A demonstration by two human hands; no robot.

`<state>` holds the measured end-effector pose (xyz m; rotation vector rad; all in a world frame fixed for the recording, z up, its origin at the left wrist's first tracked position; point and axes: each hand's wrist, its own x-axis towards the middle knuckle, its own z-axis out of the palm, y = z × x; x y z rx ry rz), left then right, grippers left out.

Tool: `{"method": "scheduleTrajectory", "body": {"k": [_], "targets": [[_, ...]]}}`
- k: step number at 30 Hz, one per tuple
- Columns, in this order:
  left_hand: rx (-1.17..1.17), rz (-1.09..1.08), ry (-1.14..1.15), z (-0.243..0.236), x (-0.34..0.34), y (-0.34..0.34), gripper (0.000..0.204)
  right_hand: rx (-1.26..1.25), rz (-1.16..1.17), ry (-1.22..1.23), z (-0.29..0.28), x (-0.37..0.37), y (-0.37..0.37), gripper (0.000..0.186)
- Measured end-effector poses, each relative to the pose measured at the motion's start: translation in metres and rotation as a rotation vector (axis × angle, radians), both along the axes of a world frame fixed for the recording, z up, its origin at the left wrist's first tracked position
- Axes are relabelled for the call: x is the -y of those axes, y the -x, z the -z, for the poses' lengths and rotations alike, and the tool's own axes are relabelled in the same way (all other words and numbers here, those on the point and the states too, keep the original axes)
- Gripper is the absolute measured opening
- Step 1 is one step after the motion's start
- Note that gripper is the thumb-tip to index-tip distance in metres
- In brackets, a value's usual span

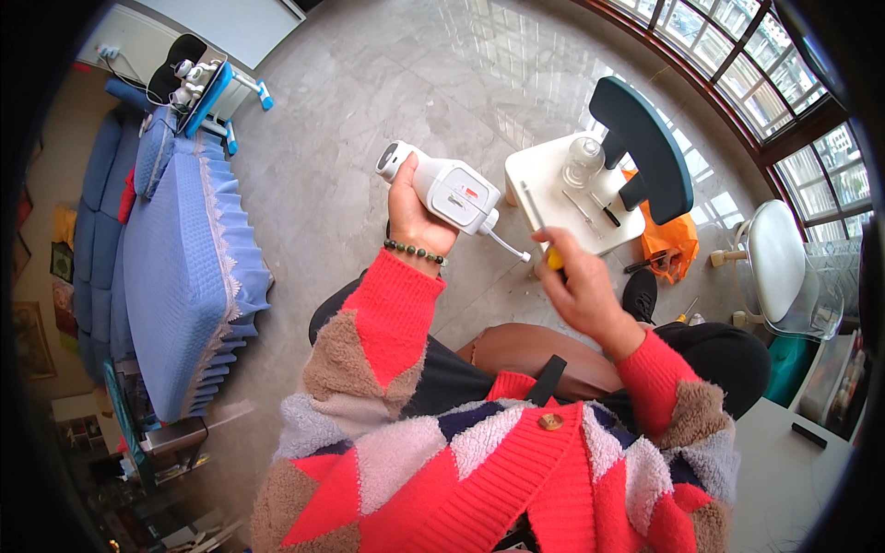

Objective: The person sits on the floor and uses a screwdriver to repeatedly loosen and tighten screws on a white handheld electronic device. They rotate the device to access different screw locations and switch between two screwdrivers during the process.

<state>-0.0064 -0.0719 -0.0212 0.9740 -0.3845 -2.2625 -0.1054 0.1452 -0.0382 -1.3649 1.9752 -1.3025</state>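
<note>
My left hand (418, 217) is closed around a white device (461, 189) with a rounded body, a dark face at its far left end and a thin white stem at its near right end. A label and a panel outline show on its upturned side. My right hand (581, 286) grips a screwdriver (555, 258) by its yellow handle, the metal shaft pointing up and away from me. The screwdriver's tip is apart from the device, near the edge of a white chair seat (530, 166). A clear glass or plastic vessel (583, 161) and several slim tools (604, 210) rest on that seat.
The chair's dark backrest (645, 152) rises on the far side. An orange bag (671, 244) lies on the floor beside it. At left stands a blue-covered sofa (171, 276) and a small blue-edged table (210, 100). A white round-backed chair (774, 263) stands at right by the windows.
</note>
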Motion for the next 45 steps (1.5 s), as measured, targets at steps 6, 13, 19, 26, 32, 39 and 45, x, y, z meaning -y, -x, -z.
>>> {"method": "scheduleTrajectory", "body": {"k": [6, 13, 19, 26, 32, 39, 45], "targets": [[-0.038, 0.047, 0.02, -0.002, -0.002, -0.003, 0.039, 0.222, -0.112, -0.104, -0.041, -0.001, -0.033, 0.028], [-0.038, 0.078, 0.041, -0.005, -0.004, -0.005, 0.04, 0.145, -0.079, -0.046, -0.042, 0.008, -0.034, 0.024], [-0.018, 0.073, 0.035, -0.008, -0.007, -0.004, 0.039, 0.06, -0.064, -0.051, -0.039, 0.009, -0.032, 0.023], [-0.011, 0.084, 0.046, -0.01, -0.009, -0.004, 0.039, -0.2, 0.033, -0.048, -0.043, 0.009, -0.033, 0.025], [0.021, 0.061, 0.168, -0.008, -0.017, -0.001, 0.041, -0.091, 0.016, -0.183, -0.048, 0.004, -0.031, 0.022], [-0.086, 0.124, 0.099, -0.008, -0.014, -0.003, 0.039, 0.296, 0.048, -0.03, -0.044, 0.017, -0.038, 0.025], [-0.109, 0.18, 0.192, -0.013, -0.019, 0.0, 0.039, 1.005, -0.086, -0.05, -0.055, 0.003, -0.021, 0.033]]}}
